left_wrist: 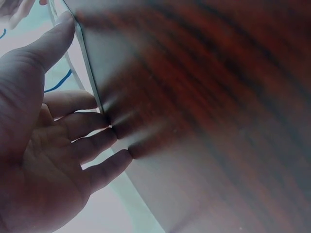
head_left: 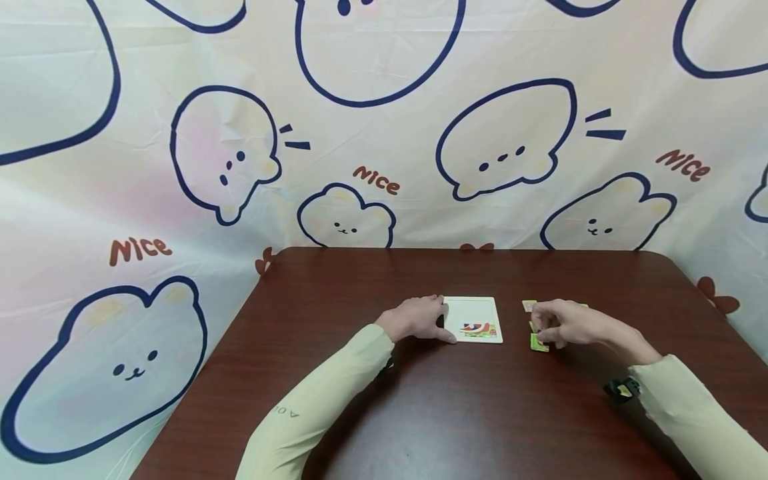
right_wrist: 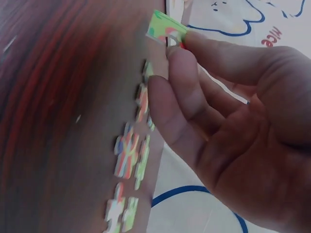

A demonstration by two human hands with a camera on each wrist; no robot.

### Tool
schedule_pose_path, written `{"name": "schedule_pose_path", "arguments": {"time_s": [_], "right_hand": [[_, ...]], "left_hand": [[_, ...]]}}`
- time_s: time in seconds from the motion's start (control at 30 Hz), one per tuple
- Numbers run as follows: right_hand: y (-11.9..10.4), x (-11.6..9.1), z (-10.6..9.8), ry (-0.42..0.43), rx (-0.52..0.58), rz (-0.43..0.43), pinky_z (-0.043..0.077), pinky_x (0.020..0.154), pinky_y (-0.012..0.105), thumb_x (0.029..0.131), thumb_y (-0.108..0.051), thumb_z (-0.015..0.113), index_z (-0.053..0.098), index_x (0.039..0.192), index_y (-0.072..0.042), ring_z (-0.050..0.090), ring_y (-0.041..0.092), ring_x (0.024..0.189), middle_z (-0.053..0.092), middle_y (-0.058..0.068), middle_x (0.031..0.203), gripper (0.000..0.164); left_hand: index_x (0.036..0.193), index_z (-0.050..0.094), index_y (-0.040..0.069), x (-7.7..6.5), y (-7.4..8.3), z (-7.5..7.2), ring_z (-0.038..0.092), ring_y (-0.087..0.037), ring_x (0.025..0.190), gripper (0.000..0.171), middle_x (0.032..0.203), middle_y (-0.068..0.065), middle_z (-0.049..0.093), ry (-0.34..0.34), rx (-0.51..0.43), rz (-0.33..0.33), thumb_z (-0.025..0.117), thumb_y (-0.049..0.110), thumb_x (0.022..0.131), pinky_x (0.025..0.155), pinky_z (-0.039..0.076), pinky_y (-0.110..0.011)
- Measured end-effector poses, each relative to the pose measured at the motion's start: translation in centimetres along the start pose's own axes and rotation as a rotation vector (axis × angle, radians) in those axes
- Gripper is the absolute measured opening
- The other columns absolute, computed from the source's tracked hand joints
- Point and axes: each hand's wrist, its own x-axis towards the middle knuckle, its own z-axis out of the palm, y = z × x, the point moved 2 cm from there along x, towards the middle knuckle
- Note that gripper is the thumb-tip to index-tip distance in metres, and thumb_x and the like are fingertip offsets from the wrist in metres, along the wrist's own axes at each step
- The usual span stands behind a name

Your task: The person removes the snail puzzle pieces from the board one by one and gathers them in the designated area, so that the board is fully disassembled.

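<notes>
A white puzzle board [head_left: 471, 310] lies on the table, with a few joined colourful pieces [head_left: 479, 329] in its front right corner. My left hand [head_left: 417, 319] rests at the board's left edge, thumb by the front corner and fingers extended along the side. To the right of the board, my right hand [head_left: 573, 323] pinches a green puzzle piece [right_wrist: 163, 26] between thumb and fingertips. Several loose puzzle pieces [right_wrist: 127, 153] lie on the table beside and beneath this hand, partly hidden by it in the head view.
The dark brown wooden table [head_left: 420, 413] ends at a hanging cloth [head_left: 414, 140] printed with cartoon bears. Cream sleeves [head_left: 324, 393] cover both forearms, and a dark device [head_left: 622, 390] sits at the right wrist.
</notes>
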Motion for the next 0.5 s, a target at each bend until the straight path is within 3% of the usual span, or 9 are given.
{"name": "schedule_pose_path", "arguments": {"time_s": [0.23, 0.5], "right_hand": [[0.9, -0.4, 0.3, -0.079, 0.057, -0.011, 0.052, 0.054, 0.030, 0.093, -0.008, 0.064, 0.053, 0.090, -0.005, 0.058, 0.015, 0.059, 0.059, 0.006, 0.073, 0.012], [1.4, -0.8, 0.6, -0.067, 0.026, 0.023, 0.049, 0.051, 0.029, 0.093, -0.006, 0.063, 0.055, 0.088, -0.006, 0.051, 0.010, 0.057, 0.053, 0.001, 0.069, 0.010]], "left_hand": [[0.130, 0.058, 0.018, -0.1, -0.1, 0.1, 0.041, -0.024, 0.142, 0.067, 0.157, -0.010, 0.037, -0.003, 0.002, -0.004, 0.061, 0.067, 0.085, 0.112, 0.039, -0.040], [0.126, 0.059, 0.019, 0.0, 0.0, 0.2, 0.046, -0.024, 0.137, 0.064, 0.156, -0.010, 0.040, 0.006, 0.003, 0.003, 0.061, 0.067, 0.085, 0.109, 0.042, -0.040]]}}
